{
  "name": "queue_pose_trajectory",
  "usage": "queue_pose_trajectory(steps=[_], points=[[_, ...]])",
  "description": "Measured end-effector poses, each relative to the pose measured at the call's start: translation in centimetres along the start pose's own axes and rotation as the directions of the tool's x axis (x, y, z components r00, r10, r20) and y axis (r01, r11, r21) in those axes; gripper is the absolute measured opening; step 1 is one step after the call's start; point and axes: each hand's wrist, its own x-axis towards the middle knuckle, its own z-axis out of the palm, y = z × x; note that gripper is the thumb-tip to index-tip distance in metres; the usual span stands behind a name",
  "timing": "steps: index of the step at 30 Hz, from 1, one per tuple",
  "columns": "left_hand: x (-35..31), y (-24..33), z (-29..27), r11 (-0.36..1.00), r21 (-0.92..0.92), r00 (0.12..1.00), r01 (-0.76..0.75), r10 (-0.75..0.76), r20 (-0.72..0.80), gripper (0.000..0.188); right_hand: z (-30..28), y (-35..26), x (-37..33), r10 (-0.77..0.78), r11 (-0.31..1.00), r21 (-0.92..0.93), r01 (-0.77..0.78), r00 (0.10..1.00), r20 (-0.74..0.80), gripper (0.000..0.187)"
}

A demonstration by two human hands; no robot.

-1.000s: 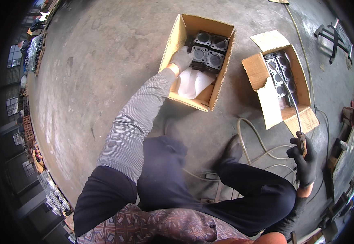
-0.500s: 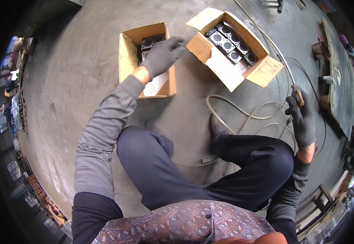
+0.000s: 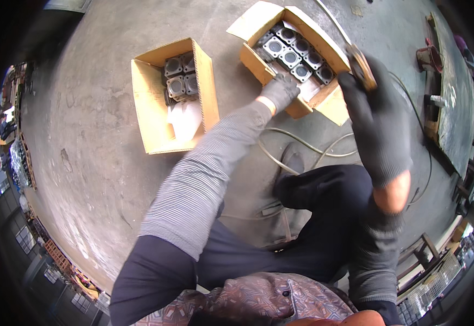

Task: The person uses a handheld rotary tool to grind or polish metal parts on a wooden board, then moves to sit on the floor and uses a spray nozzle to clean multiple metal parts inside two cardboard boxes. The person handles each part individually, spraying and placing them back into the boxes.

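Note:
Gloved in dark grey, my left hand (image 3: 281,91) is closed at the near wall of the right cardboard box (image 3: 325,39), its fingers curled over the flap there. Inside that box sit several grey metal castings (image 3: 289,56) with square flanges and round faces, packed in rows. My right hand (image 3: 381,117), also gloved, is raised at the right and wrapped round the tan grip of a long thin metal wand (image 3: 363,68). The wand's tube runs away toward the far edge. The left cardboard box (image 3: 208,92) stands open with more castings (image 3: 178,84) and a white sheet (image 3: 185,120) in it.
A pale hose (image 3: 329,153) loops over the grey floor between the right box and my foot (image 3: 291,158). At the right stand a worn board (image 3: 454,103) and a reddish pot (image 3: 429,58). Racks and stacked goods line the left rim.
My left hand has gone from above the left box to the right box's near flap. My right hand has risen with the wand. Both boxes sit further left in view.

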Motion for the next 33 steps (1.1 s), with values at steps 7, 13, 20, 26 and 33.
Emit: queue_pose_trajectory(steps=[7, 13, 20, 26, 33], points=[[-0.5, 0.4, 0.4, 0.995, -0.031, 0.992, 0.097, -0.099, -0.075, 0.015, 7.1, 0.7, 7.6, -0.085, 0.974, 0.211, 0.080, 0.996, 0.015, 0.039], [-4.3, -0.2, 1.1, 0.995, 0.098, 0.990, 0.026, -0.011, -0.144, 0.009, 6.5, 4.8, 8.8, 0.064, 0.871, 0.471, -0.143, 0.982, 0.180, 0.035], [-5.2, 4.9, -1.9, 0.974, -0.024, 0.948, 0.225, -0.213, 0.237, 0.013, 6.3, 6.9, 10.0, -0.022, 0.932, 0.359, -0.057, 0.977, 0.213, 0.038], [-3.4, 5.5, -3.9, 0.721, -0.451, 0.833, 0.527, -0.543, 0.105, 0.020, 7.1, 7.6, 12.2, 0.056, 0.931, 0.326, -0.162, 0.949, 0.312, 0.041], [-2.2, -0.4, -0.4, 0.080, -0.834, 0.425, 0.547, -0.884, 0.194, 0.023, 7.6, 6.7, 13.1, 0.112, 0.945, 0.243, -0.218, 0.915, 0.387, 0.046]])
